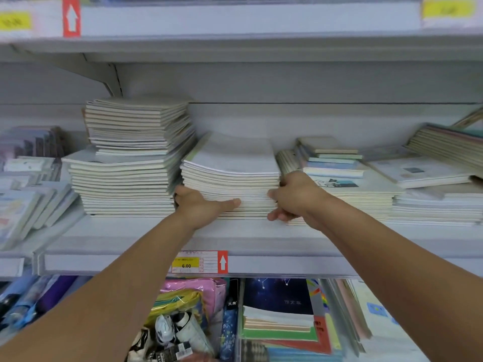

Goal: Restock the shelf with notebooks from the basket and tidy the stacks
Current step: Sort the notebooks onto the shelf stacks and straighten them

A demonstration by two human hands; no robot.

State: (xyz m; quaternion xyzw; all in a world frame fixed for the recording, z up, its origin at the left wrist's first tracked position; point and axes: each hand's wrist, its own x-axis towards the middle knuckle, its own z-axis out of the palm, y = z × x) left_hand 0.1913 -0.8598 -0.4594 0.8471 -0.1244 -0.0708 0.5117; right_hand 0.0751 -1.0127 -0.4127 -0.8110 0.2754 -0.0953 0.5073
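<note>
At the shelf's (162, 231) left end, small wrapped books (23, 205) lie slanted and overlapping. Next to them a tall stack (125, 158) of pale notebooks stands set back from the front edge; its upper half is smaller and twisted against the lower half. Just beside it, at mid-shelf, stands the middle stack (230, 178), lower, its top cover bowed upward. The left hand (198, 205) grips this stack at its lower left corner, fingers curled round the side out of sight, thumb lying flat along the front face. The right hand (295, 197) grips the stack's right front corner, fingers curled against the front face and the side. The hands are apart, one at each end of the stack. To the right, touching the right hand, a wide low stack (366, 199) carries a few smaller notebooks (332, 158) in mixed colours. At the right end, another pile (444, 147) lies tilted. A price label (198, 262) sits on the front edge below the middle stack. The basket is not visible.
</note>
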